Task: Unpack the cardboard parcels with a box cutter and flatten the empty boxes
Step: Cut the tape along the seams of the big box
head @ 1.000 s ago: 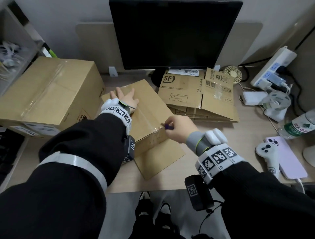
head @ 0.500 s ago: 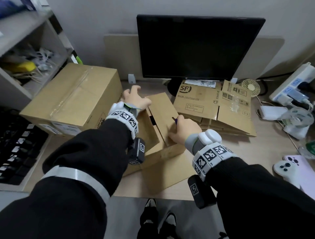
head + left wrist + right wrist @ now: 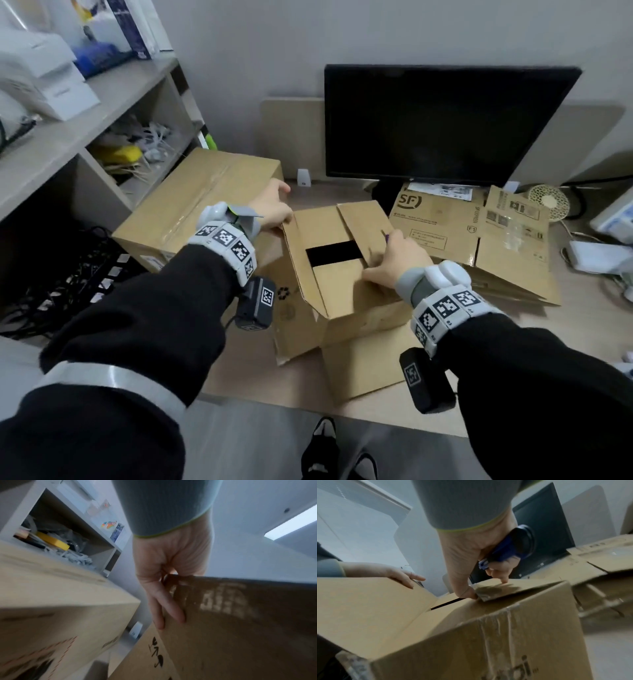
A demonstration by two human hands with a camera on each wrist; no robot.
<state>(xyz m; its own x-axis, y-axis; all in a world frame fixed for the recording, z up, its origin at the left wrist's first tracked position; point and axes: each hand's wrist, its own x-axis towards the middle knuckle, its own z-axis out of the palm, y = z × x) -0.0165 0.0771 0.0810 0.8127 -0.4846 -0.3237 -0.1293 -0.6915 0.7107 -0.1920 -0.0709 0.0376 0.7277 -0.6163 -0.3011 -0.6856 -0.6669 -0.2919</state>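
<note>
A small cardboard box [image 3: 356,318] stands mid-desk with its top flaps raised and a dark gap showing inside. My left hand [image 3: 274,209] grips the top edge of the left flap [image 3: 223,615], with the fingers [image 3: 164,605] lying down its outer face. My right hand [image 3: 390,263] holds a blue box cutter [image 3: 506,550] in its curled fingers. Its thumb and forefinger pinch the corner of the right flap [image 3: 505,589]. A purple tip of the cutter [image 3: 387,237] shows above the knuckles. Cut tape hangs down the box's near side [image 3: 496,628].
A large taped box [image 3: 191,212] sits just left of the small one. Flattened SF boxes [image 3: 445,222] lie to the right under the monitor [image 3: 445,123]. A flat cardboard sheet [image 3: 363,370] lies under the small box. Shelves [image 3: 68,137] stand at the left.
The box top was shut and taped; now both flaps are lifted. My left hand left the lid and took the left flap. My right hand went from the tape seam to the right flap.
</note>
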